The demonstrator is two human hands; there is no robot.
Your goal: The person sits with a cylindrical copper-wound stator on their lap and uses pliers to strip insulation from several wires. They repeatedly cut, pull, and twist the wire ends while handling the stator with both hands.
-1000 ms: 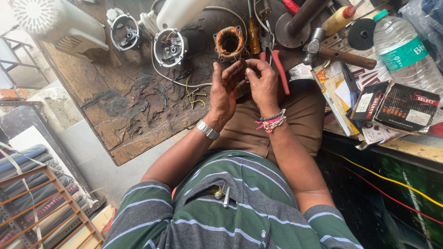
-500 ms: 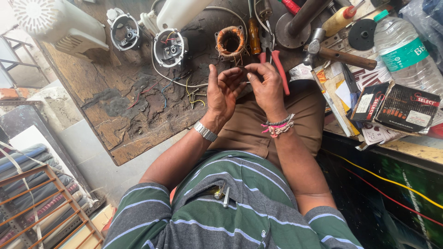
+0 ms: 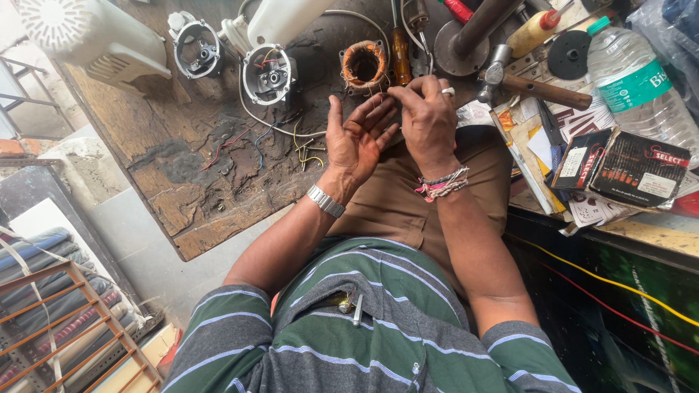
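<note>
My left hand [image 3: 358,137] is held palm up with fingers spread, just in front of a copper-wound motor stator [image 3: 363,65] on the worn wooden workbench [image 3: 182,153]. My right hand [image 3: 428,116], with a ring and wrist threads, pinches thin copper wire strands [image 3: 380,96] that run from the stator across my left fingertips. A metal watch sits on my left wrist. My brown-trousered knee lies below both hands.
A motor end housing [image 3: 270,73] with coloured wires, a second housing [image 3: 199,50], a white fan casing [image 3: 91,36], a screwdriver [image 3: 400,46], a hammer [image 3: 535,86], a water bottle [image 3: 637,80], small boxes [image 3: 619,171] and a metal rack [image 3: 65,320] at lower left.
My left hand has turned more palm up with fingers spread wider. My right hand has shifted slightly, still pinching the wire by the stator.
</note>
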